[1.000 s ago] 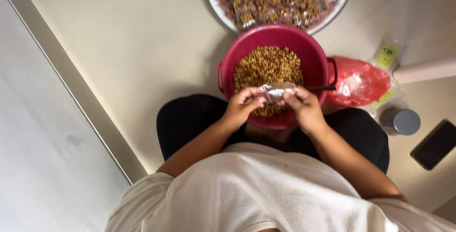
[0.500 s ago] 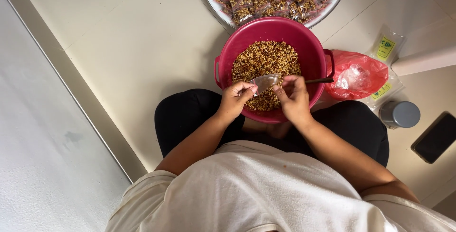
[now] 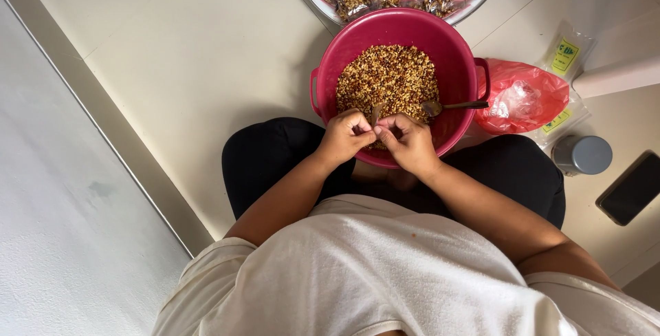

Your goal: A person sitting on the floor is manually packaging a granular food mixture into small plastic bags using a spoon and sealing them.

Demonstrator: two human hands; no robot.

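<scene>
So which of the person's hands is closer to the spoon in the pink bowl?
Right. The right hand sits just below the spoon; the left hand is farther off, across the small packet both pinch.

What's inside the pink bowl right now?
The pink bowl holds a brown-and-red grain mix and a spoon resting on its rim. Both hands cover the near part; the bottom is hidden.

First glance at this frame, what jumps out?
The red basin full of a brown and reddish grain mix sits at centre, right in front of the person's knees. Over its near rim the left hand and right hand pinch a small packet between them, with a spoon resting in the mix at the right. A white tray of filled packets lies beyond the basin, and a red plastic bag to its right.
</scene>
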